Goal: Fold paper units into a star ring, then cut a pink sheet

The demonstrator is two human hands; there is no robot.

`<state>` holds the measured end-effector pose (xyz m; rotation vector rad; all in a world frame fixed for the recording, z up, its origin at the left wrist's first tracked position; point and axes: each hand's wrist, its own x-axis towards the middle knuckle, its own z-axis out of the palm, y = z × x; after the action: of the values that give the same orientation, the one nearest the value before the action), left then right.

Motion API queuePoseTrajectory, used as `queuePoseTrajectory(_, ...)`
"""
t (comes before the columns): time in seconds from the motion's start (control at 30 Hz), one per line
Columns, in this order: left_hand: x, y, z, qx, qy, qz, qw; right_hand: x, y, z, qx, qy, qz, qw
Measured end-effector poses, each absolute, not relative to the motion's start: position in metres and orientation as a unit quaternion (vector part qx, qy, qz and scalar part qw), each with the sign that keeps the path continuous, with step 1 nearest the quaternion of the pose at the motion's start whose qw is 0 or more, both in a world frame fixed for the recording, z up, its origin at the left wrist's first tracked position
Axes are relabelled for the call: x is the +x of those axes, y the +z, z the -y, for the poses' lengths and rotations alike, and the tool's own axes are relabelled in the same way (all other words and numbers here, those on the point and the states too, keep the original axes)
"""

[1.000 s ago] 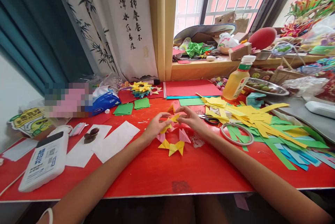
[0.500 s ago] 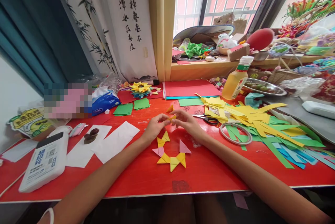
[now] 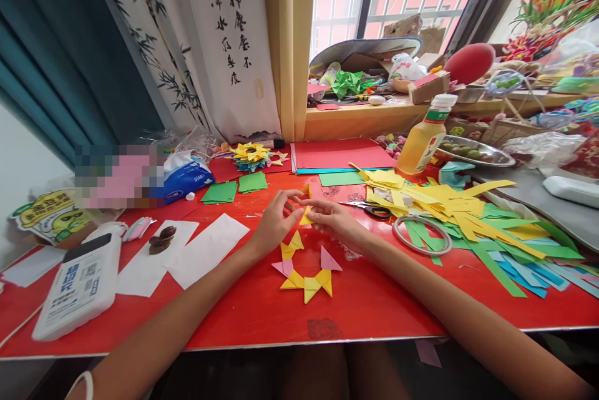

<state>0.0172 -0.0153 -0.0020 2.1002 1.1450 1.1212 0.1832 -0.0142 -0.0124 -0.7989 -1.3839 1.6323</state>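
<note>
My left hand (image 3: 272, 223) and my right hand (image 3: 334, 219) meet over the red table (image 3: 262, 312), both pinching one small folded yellow paper piece (image 3: 306, 217). Just in front of them lies a half ring of joined yellow and pink folded pieces (image 3: 305, 269). Another small yellow folded piece (image 3: 306, 189) lies just beyond my fingers.
Scissors (image 3: 369, 209) and a tape ring (image 3: 422, 235) lie right of my hands, beside a heap of yellow, green and blue paper strips (image 3: 472, 219). White sheets (image 3: 187, 253) and a white box (image 3: 77, 284) are left. Green squares (image 3: 236, 188), red card (image 3: 341, 155) and a juice bottle (image 3: 423, 138) stand behind.
My hands lifted off the half ring and drew slightly back with the small yellow piece; the ring now lies exposed on the table. My left fingers have spread a little.
</note>
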Motion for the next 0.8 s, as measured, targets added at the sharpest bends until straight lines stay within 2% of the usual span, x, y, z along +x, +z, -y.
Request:
queuePoseTrajectory(0.2,0.003,0.02,0.01,0.846,0.172,-0.469,0.188,0.187,-0.021,0.009,-0.339,0.641,0.537,0.431)
queuePoseTrajectory(0.5,-0.008,0.028,0.013,0.85,-0.007,-0.441,0.289,0.184,-0.024,0.006,-0.358,0.646,0.492,0.461)
queuePoseTrajectory(0.63,-0.007,0.028,0.018,0.852,-0.035,-0.423,0.306,0.183,-0.024,0.009,-0.363,0.645,0.496,0.453)
queuePoseTrajectory(0.8,-0.003,0.025,0.018,0.848,0.02,-0.402,0.346,0.182,-0.024,0.009,-0.36,0.65,0.496,0.45)
